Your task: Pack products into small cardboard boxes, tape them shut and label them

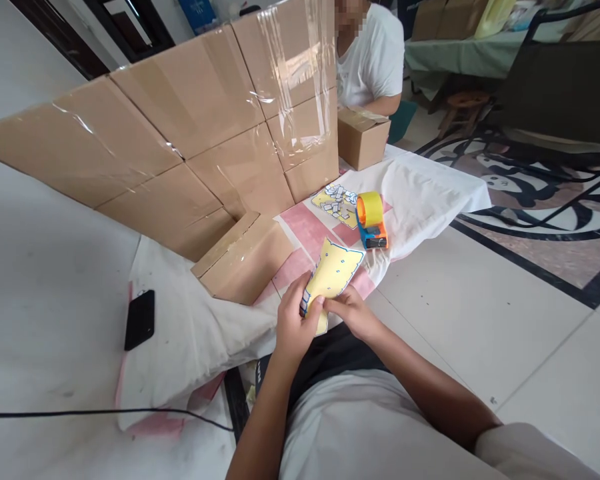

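head: both hands [295, 313] [354, 312] hold yellow cutout [334, 272] near table edge [230, 350].

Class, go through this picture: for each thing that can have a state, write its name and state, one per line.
Yellow paper: bent, held in the left hand and right hand
White scraps: loose, scattered
Tape roll: mounted on its dispenser
Cardboard partition: upright, taped
Near box: closed
Far box: flaps folded over, not quite flat
Phone: lying flat, black
White cloth: wrinkled
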The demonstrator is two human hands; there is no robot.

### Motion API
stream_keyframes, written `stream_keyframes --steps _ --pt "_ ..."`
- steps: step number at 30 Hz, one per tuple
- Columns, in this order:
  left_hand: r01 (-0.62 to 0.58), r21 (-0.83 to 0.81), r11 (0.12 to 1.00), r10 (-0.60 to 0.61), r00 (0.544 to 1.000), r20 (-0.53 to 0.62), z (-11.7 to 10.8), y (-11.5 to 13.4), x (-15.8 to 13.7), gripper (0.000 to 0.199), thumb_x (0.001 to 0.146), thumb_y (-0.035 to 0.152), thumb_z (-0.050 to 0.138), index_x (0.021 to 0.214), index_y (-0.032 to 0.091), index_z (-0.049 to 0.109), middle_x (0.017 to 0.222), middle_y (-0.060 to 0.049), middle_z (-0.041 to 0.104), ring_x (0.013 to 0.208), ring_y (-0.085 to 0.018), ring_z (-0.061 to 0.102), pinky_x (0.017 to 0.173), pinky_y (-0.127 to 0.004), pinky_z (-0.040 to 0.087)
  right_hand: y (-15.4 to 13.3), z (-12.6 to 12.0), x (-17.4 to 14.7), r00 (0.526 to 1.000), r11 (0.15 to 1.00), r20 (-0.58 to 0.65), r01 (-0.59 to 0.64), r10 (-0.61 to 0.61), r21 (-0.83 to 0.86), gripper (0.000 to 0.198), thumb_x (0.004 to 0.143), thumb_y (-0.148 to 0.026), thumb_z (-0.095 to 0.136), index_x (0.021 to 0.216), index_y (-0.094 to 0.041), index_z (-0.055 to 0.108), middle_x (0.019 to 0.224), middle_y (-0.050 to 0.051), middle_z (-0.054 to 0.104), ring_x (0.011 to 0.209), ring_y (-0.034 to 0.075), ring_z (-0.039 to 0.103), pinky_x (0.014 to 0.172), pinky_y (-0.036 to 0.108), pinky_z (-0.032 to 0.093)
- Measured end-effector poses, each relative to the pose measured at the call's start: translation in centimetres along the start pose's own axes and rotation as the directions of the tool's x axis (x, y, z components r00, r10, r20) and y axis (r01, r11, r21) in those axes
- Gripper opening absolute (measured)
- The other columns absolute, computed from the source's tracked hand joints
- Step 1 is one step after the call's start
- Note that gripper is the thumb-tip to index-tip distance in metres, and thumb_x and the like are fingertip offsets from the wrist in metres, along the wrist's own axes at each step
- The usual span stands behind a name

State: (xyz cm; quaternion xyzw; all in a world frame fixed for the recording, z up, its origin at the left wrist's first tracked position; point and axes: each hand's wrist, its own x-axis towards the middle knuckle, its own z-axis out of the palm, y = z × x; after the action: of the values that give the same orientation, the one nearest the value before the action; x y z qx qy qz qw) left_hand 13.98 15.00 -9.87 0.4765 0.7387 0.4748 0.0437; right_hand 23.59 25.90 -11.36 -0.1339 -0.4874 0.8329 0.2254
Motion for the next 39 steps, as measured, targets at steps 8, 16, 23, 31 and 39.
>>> stream_keyframes --steps 8,16,23,31,39 --pt "0.044 -0.081 0.996 -0.041 0.998 0.038 0.3 0.2 -0.5 0.043 0.103 0.035 0.042 0.142 0.023 0.053 0.142 -0.014 0.061 0.132 -0.024 0.056 0.110 -0.043 0.045 1.1 -0.3 0.4 0.998 0.999 -0.040 0.044 -0.044 0.002 0.019 0.079 -0.036 0.078 0.090 -0.021 0.080 0.084 0.000 0.077 0.077 0.018 0.068 0.079 0.031 0.052" --pt "0.079 -0.103 0.992 -0.076 0.997 0.031 0.6 -0.4 -1.0 0.044 0.104 0.036 0.036 0.144 0.023 0.051 0.147 -0.013 0.055 0.137 -0.023 0.049 0.116 -0.045 0.039 1.6 -0.9 0.3 0.997 0.998 -0.060 0.045 -0.047 -0.036 0.023 0.076 -0.041 0.080 0.087 -0.021 0.080 0.081 0.001 0.077 0.075 0.019 0.067 0.078 0.032 0.052" --pt "0.165 -0.115 0.980 -0.164 0.986 0.018 2.0 -2.0 -1.8 0.045 0.103 0.042 0.036 0.142 0.031 0.057 0.153 -0.010 0.045 0.144 -0.027 0.041 0.120 -0.050 0.036 2.2 -1.7 0.0 0.998 0.997 -0.034 0.058 -0.060 -0.052 0.031 0.076 -0.047 0.079 0.092 -0.020 0.080 0.086 0.003 0.078 0.077 0.020 0.069 0.084 0.035 0.053" --pt "0.209 -0.220 0.953 -0.231 0.970 -0.080 2.7 -2.8 -1.8 0.052 0.100 0.053 0.038 0.136 0.025 0.063 0.148 -0.012 0.055 0.140 -0.028 0.048 0.119 -0.049 0.039 1.2 -2.2 -0.2 0.998 0.996 -0.041 0.055 -0.057 -0.068 0.027 0.075 -0.044 0.077 0.090 -0.022 0.081 0.088 0.005 0.079 0.082 0.025 0.072 0.089 0.039 0.054" --pt "0.227 -0.317 0.921 -0.337 0.872 -0.355 1.4 -4.1 -1.8 0.058 0.095 0.061 0.042 0.126 0.019 0.068 0.138 -0.013 0.064 0.136 -0.030 0.052 0.117 -0.045 0.039 0.3 -5.6 6.1 0.972 0.790 -0.186 0.001 -0.145 -0.613 0.033 0.087 -0.033 0.052 0.108 -0.019 0.072 0.090 0.008 0.076 0.080 0.025 0.072 0.076 0.039 0.058"
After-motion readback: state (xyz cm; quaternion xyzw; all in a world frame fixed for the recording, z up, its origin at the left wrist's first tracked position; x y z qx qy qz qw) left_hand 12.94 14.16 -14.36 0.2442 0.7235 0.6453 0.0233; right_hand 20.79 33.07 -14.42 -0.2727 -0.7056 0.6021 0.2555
